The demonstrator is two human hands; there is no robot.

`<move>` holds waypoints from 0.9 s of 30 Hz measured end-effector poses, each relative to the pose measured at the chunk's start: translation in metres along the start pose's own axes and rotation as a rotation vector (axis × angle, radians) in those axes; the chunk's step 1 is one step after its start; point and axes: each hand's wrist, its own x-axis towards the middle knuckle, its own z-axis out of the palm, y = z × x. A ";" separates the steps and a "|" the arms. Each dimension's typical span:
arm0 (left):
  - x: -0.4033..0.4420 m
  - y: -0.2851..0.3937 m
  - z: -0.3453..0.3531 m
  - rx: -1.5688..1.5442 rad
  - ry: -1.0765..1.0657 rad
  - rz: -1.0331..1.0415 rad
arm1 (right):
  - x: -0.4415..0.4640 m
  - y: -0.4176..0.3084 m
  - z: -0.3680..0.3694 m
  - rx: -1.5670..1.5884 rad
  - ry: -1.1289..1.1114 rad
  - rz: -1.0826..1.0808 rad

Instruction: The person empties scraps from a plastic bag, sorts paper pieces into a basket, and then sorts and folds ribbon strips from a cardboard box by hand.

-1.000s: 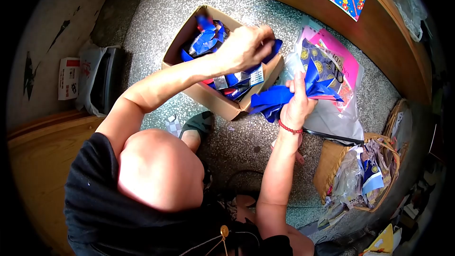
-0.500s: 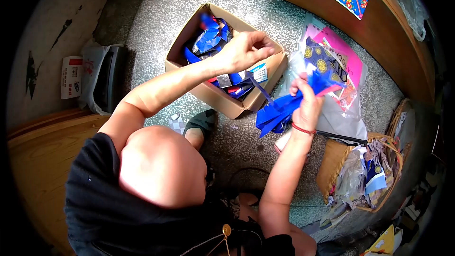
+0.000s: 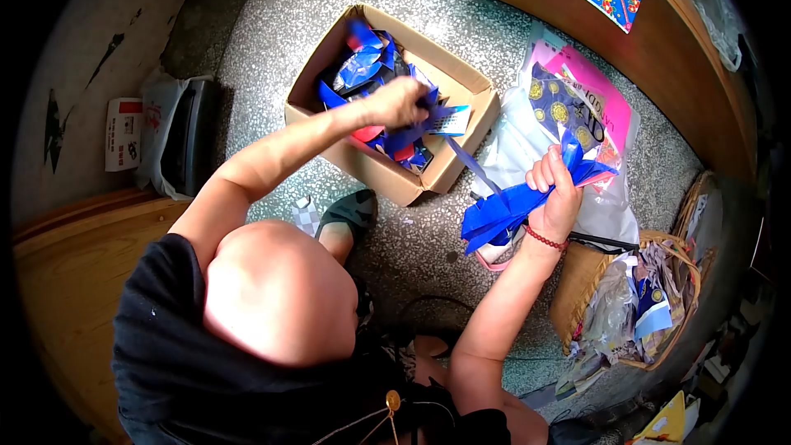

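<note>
My right hand [image 3: 554, 194] is closed around a bunch of blue strips [image 3: 504, 213], which fan out on both sides of the fist. One long strip trails from the bunch toward the cardboard box [image 3: 468, 148]. Inside that box, my left hand [image 3: 397, 104] has its fingers curled down on a blue piece [image 3: 427, 112], slightly smeared by motion. Around it lie crumpled blue scraps [image 3: 361, 71] with some red and black parts. Close to the fingers is a white and blue printed label [image 3: 451, 120]. My left fingertips are partly hidden.
Beyond my right hand, a clear plastic bag [image 3: 606, 210] and pink and navy printed sheets [image 3: 568, 103] lie on the speckled floor. A wicker basket [image 3: 696, 268] of scraps stands at the right. A bagged dark object [image 3: 191, 136] stands by the left wall.
My left hand has lowered into the box and closed on a blue piece. My right hand has shifted a little right and down with the bunch of blue strips.
</note>
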 end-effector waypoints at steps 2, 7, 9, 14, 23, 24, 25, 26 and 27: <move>0.002 -0.003 -0.016 -0.560 0.007 -0.013 | -0.001 0.002 0.002 -0.008 0.025 -0.005; 0.001 0.001 -0.043 -0.877 -0.003 -0.063 | -0.002 0.007 0.014 -0.072 0.031 -0.012; -0.003 0.009 -0.046 -0.936 -0.024 -0.063 | -0.003 0.012 0.026 -0.100 0.020 0.002; -0.016 0.043 -0.045 -0.795 -0.092 -0.028 | 0.001 0.039 0.061 -0.263 0.052 0.011; -0.028 0.046 -0.056 -0.771 -0.107 -0.014 | 0.002 0.038 0.060 -0.136 -0.035 0.012; -0.027 0.044 -0.056 -0.780 -0.071 -0.039 | 0.002 0.035 0.058 -0.109 -0.053 0.008; -0.026 0.040 -0.055 -0.774 -0.050 -0.028 | 0.001 0.037 0.060 0.003 0.033 -0.065; -0.025 0.038 -0.055 -0.774 -0.050 -0.027 | 0.002 0.032 0.056 -0.005 -0.088 -0.010; -0.024 0.036 -0.055 -0.788 -0.028 -0.028 | -0.001 0.031 0.056 0.026 -0.089 0.020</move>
